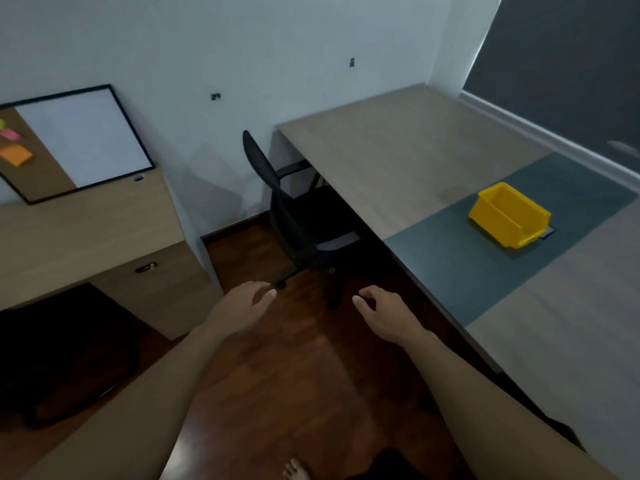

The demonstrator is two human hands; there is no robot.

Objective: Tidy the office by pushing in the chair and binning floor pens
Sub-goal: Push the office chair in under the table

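Though tucked, chair (294, 216) facing desk (398, 161)

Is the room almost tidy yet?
Partly. The chair already looks tucked under the desk. Both hands, left hand and right hand, are open and hold nothing. No pens show on the floor, and the yellow bin looks empty.

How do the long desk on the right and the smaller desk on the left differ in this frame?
The long desk carries a yellow bin on a grey-blue panel; the smaller desk carries a framed board leaning on the wall. The black chair sits partly under the long desk; none shows at the smaller desk. The smaller desk shows a drawer front with a handle; the long desk shows none. Both have light wood-look tops.
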